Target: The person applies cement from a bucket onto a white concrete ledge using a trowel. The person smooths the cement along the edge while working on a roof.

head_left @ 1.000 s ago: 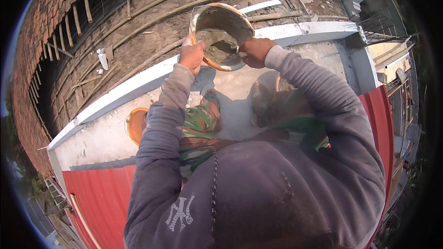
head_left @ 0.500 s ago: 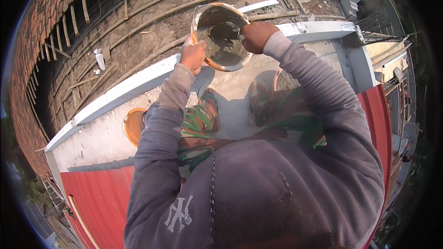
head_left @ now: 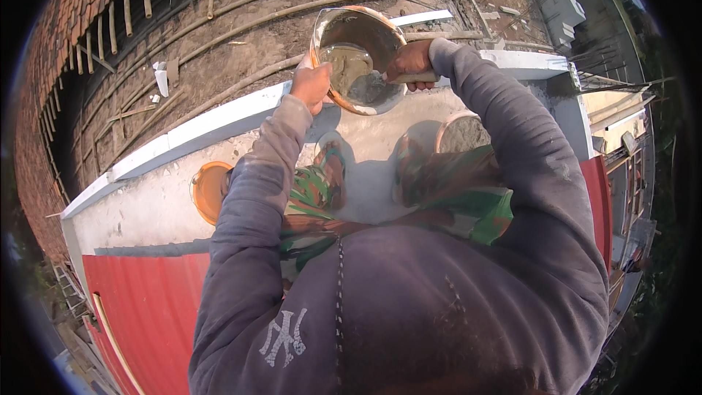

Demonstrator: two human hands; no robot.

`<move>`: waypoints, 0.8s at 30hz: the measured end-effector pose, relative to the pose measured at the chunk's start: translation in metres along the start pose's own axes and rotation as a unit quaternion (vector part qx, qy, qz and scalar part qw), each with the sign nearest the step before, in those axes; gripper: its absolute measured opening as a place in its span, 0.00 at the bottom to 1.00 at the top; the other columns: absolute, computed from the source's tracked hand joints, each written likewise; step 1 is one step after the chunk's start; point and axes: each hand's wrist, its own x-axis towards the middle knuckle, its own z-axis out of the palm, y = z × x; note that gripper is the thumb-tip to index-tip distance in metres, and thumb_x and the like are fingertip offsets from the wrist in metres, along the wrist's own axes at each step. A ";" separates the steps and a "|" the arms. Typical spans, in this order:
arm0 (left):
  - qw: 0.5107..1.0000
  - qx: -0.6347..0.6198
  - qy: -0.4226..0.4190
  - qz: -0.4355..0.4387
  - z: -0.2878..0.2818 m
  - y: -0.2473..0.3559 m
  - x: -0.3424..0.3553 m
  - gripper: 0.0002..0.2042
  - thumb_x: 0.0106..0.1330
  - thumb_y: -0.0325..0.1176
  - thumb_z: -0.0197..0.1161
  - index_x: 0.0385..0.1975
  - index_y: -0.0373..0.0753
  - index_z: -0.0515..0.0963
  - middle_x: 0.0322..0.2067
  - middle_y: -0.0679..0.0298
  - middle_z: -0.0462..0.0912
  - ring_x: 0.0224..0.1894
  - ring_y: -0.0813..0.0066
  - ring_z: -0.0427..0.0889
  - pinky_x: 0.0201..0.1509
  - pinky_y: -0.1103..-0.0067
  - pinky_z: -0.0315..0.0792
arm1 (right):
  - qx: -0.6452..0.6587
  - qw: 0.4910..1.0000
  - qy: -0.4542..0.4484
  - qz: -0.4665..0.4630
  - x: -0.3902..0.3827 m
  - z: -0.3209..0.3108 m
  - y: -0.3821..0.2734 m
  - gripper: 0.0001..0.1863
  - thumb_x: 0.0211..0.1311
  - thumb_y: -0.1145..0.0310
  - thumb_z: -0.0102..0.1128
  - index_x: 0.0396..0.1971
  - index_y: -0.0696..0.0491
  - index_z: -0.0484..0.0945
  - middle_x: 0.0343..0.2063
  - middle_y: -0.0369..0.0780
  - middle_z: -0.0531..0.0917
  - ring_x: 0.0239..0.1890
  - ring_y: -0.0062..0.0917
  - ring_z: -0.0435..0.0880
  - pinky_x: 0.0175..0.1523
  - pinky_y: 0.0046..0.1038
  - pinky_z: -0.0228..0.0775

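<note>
My left hand [head_left: 312,85] is closed on the left rim of an orange bucket [head_left: 320,29], tilted so that its inside shows. Wet grey mortar [head_left: 347,66] lies in it and smears its inner wall. At the bucket's right side, my right hand [head_left: 412,62] is wrapped around the handle of a trowel [head_left: 420,77]. The trowel's blade reaches into the mortar and is partly hidden. Below the bucket, my feet stand on a grey concrete slab [head_left: 365,183].
An orange container [head_left: 210,192] stands left of my legs. Near my right knee sits a round container [head_left: 462,134] of grey material. White blocks [head_left: 197,129] edge the slab, with bamboo poles [head_left: 322,7] over dirt beyond. Red metal roofing [head_left: 146,300] lies at left; white blocks [head_left: 557,0] are stacked far right.
My right hand has turned and shifted slightly, so the trowel handle now shows. The mortar inside the bucket looks disturbed and paler. My left hand stays on the rim.
</note>
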 end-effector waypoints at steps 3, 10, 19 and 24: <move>1.000 0.001 0.002 -0.015 0.000 0.000 -0.003 0.19 0.73 0.27 0.54 0.61 0.25 0.71 0.49 0.51 0.84 0.45 0.59 0.90 0.44 0.63 0.91 | 0.096 0.992 0.064 -0.046 -0.007 0.035 -0.004 0.23 0.75 0.50 0.60 0.55 0.53 0.86 0.26 0.42 0.85 0.20 0.26 0.83 0.24 0.32 0.78; 1.000 -0.026 0.010 -0.002 -0.001 0.006 -0.009 0.18 0.72 0.27 0.54 0.58 0.24 0.72 0.49 0.49 0.84 0.44 0.56 0.91 0.41 0.61 0.91 | -0.168 0.916 0.363 -0.018 -0.001 0.071 0.011 0.22 0.69 0.56 0.60 0.58 0.50 0.84 0.45 0.49 0.91 0.51 0.48 0.90 0.58 0.46 0.82; 0.999 -0.035 -0.002 -0.020 -0.010 -0.001 0.003 0.20 0.70 0.24 0.54 0.61 0.24 0.70 0.50 0.47 0.83 0.45 0.56 0.90 0.41 0.61 0.91 | -0.146 0.942 0.270 -0.138 0.005 0.077 0.027 0.23 0.68 0.56 0.62 0.60 0.46 0.84 0.46 0.50 0.90 0.50 0.49 0.89 0.58 0.48 0.80; 1.000 -0.004 0.001 0.019 -0.003 0.001 -0.002 0.18 0.70 0.26 0.56 0.56 0.20 0.74 0.48 0.48 0.84 0.44 0.58 0.91 0.42 0.64 0.90 | -0.159 0.905 0.389 -0.063 0.001 0.059 0.020 0.20 0.65 0.55 0.64 0.54 0.43 0.87 0.44 0.49 0.91 0.49 0.46 0.90 0.57 0.47 0.82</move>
